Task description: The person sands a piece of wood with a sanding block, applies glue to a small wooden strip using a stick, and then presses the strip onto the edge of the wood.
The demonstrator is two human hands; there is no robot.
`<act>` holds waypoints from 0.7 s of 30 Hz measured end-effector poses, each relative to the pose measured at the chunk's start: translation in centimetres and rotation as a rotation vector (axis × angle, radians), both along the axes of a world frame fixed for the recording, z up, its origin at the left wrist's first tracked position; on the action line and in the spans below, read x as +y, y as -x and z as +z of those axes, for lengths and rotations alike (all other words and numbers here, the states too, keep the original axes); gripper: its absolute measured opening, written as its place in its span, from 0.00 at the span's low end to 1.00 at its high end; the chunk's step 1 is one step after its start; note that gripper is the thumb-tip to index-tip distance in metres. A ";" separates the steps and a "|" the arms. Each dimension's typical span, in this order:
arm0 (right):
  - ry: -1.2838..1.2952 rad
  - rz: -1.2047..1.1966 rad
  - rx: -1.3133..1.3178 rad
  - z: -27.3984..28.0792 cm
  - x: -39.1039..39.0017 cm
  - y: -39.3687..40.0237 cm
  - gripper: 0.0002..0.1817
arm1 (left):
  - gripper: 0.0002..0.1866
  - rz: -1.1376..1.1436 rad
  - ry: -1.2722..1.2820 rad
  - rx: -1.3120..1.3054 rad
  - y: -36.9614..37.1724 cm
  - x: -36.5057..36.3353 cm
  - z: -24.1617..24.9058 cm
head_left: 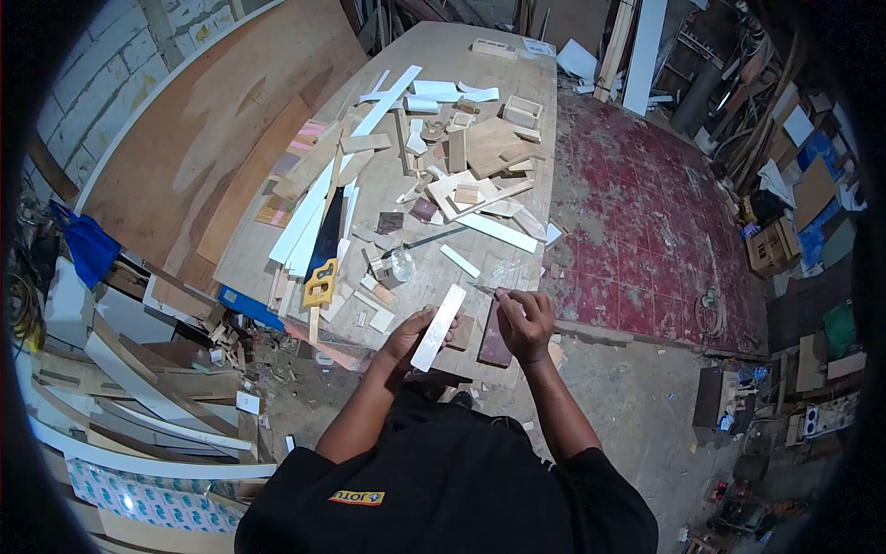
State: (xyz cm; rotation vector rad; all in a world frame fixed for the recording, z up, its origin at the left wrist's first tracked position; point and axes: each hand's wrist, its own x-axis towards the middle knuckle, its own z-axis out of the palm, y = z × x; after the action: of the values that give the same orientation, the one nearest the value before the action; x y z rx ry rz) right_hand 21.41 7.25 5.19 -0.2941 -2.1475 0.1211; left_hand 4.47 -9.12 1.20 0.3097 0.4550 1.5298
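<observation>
My left hand [406, 340] is closed around a short white-faced strip [438, 328], which it holds tilted above the table's near edge. To its right, my right hand [526, 323] has its fingers drawn together in a pinch. A thin dark tip seems to stick out from them, too small to name. Below and beside that hand lies a dark red block [496, 343] at the table edge. A narrow white strip [460, 261] rests a little farther in. Left of it stands a clear plastic cup [401, 266] with a long thin stick beside it.
A handsaw with a yellow handle [319, 283] lies on the left of the worktable [443, 46]. Wood offcuts [489, 148] and white strips [388, 102] are heaped across its middle. A large board [221, 129] leans at the left. Red tiled floor [637, 212] extends to the right.
</observation>
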 end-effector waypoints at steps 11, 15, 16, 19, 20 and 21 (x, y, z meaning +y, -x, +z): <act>0.029 0.263 -0.072 1.1 -4.3 -1.1 0.17 | 0.21 0.199 0.148 -0.090 0.3 1.3 -0.7; 0.041 0.403 -0.014 1.4 -5.0 -2.0 0.16 | 0.18 0.208 0.140 -0.058 0.8 1.1 0.2; 0.062 0.330 -0.003 1.5 -4.4 -1.8 0.16 | 0.17 0.146 0.112 -0.061 1.2 1.1 0.2; 0.107 0.203 0.014 0.8 -2.7 -0.7 0.17 | 0.21 0.205 0.191 -0.070 0.5 1.5 0.3; 0.115 0.179 0.001 0.5 -2.4 -0.1 0.18 | 0.21 0.204 0.189 -0.068 0.5 1.7 0.3; 0.124 0.157 -0.010 0.8 -2.3 0.3 0.18 | 0.20 0.183 0.147 -0.072 0.7 1.8 0.2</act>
State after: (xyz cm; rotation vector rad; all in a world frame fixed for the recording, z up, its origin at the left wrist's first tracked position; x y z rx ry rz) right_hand 21.06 4.93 5.95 -0.1969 -2.1761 0.3442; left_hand 3.82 -7.28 1.36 0.0998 0.5475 1.6693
